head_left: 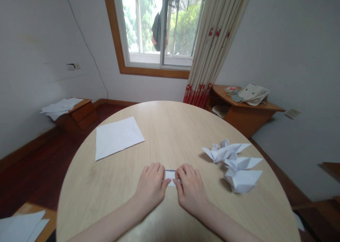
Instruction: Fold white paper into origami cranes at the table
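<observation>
1. Two bare forearms reach in from the bottom of the head view, ending in the left hand (150, 189) and the right hand (190, 190), which rest close together on a round wood-grain table (170, 128).
2. The grip is narrow: the hands pinch a small folded strip of white paper (170, 177) from either end, with the strip lying on the tabletop between them.
3. Just beyond the right hand, three folded white paper figures (233, 164) lie in a loose cluster, touching one another.
4. Ahead and to the left of the grip, a flat sheet of white paper (118, 137) lies on the table, well apart from the left hand.
5. Far to the left of the grip, loose paper sheets (61, 107) sit on a low wooden cabinet (82, 116); lower left, more white paper (21, 228) lies on a wooden surface.
6. Far to the right, folded papers (253, 94) lie on a wooden corner shelf (247, 118).
7. Straight ahead, well beyond the hands, a window (156, 26) stands beside a red-trimmed curtain (215, 47).
</observation>
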`<state>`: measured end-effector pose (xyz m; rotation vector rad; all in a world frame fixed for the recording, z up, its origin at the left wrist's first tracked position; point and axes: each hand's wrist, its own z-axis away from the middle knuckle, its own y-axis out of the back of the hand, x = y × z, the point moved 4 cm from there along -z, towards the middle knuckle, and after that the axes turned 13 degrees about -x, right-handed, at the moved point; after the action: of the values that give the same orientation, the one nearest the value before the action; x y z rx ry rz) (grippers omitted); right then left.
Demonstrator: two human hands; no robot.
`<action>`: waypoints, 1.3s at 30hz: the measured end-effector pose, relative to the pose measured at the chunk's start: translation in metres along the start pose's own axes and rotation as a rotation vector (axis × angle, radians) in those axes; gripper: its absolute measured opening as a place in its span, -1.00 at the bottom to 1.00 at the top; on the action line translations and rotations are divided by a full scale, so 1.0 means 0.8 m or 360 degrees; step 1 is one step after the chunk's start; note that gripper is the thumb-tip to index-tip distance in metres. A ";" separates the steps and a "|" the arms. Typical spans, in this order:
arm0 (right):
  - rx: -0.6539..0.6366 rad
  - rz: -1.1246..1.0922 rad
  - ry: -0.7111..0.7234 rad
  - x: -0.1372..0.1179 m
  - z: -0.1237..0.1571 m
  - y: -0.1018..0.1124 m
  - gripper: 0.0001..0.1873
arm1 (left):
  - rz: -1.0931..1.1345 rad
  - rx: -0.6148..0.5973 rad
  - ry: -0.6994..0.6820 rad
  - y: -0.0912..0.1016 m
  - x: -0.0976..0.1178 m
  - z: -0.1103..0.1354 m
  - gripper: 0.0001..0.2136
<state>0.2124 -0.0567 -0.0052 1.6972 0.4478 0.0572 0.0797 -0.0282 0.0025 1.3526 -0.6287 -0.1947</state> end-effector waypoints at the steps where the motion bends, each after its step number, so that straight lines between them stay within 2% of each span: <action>1: 0.0018 -0.0041 -0.0017 0.002 0.000 0.001 -0.93 | -0.0002 0.0013 0.0012 0.003 -0.001 0.000 -0.88; 5: 0.0042 -0.0183 -0.0086 0.015 0.001 0.003 -0.87 | 0.0058 -0.0003 0.0063 0.009 -0.009 -0.001 -0.84; 10: -0.0066 -0.0286 -0.0187 0.030 0.003 0.005 -0.82 | 0.0160 -0.0115 0.0098 0.010 -0.021 -0.006 -0.79; 19: -0.0175 -0.0346 -0.0194 0.038 0.004 0.008 -0.76 | 0.0320 -0.0262 0.0110 0.017 -0.044 -0.009 -0.78; 29: -0.0305 -0.0341 -0.0246 0.043 0.006 0.013 -0.75 | 0.0336 -0.0274 0.0116 0.021 -0.048 -0.009 -0.70; 31: -0.0302 -0.0344 -0.0220 0.040 0.006 0.015 -0.76 | 0.0345 -0.0222 0.0007 0.024 -0.043 -0.009 -0.68; 35: -0.0257 -0.0363 -0.0129 0.036 0.006 0.016 -0.74 | 0.0423 -0.0177 -0.0440 0.025 -0.032 -0.007 -0.64; 39: -0.0225 -0.0418 0.0094 0.030 0.006 0.017 -0.59 | 0.0496 -0.0195 -0.0680 0.021 -0.031 -0.006 -0.61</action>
<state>0.2399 -0.0550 0.0019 1.4894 0.6918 -0.0522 0.0579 -0.0087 0.0102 1.0832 -1.1575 -0.2669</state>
